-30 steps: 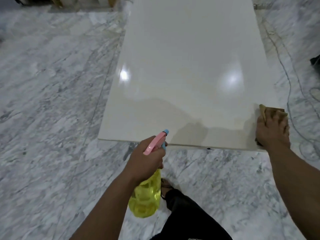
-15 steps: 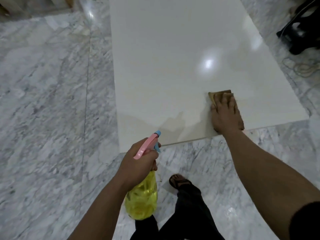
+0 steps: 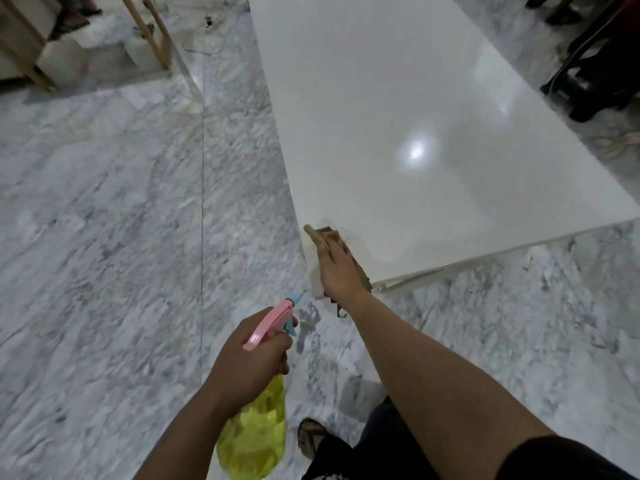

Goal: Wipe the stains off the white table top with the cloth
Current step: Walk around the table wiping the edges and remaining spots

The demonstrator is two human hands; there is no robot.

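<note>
Both hands are busy: the right hand [image 3: 337, 268] lies flat, fingers stretched out, pressing the brown cloth [image 3: 323, 235] down on the near left corner of the bench [image 3: 398, 116], while the left hand [image 3: 251, 358] is curled tight round the neck of a spray bottle [image 3: 254, 434], held out over the floor just short of that same corner.

Biggest thing in view is the marble floor [image 3: 104, 220], grey-veined and glossy, spreading all round. On it stands the white bench, its shiny top running away from the near edge to the far end and throwing back a bright spot of light right of centre. A faint wet smear shows on the top just beside the cloth, by the left edge.

Far left, pale wooden furniture legs [image 3: 152, 32] stand on the floor. Off the bench's right edge sits a dark, blurred shape [image 3: 599, 67]; what it is, I cannot tell.

Now the bottle: yellow see-through body hanging below the fist, pink trigger head on top, small blue nozzle pointing toward the bench. Down at the bottom edge, a sandalled foot [image 3: 311, 438] and dark trousers.
</note>
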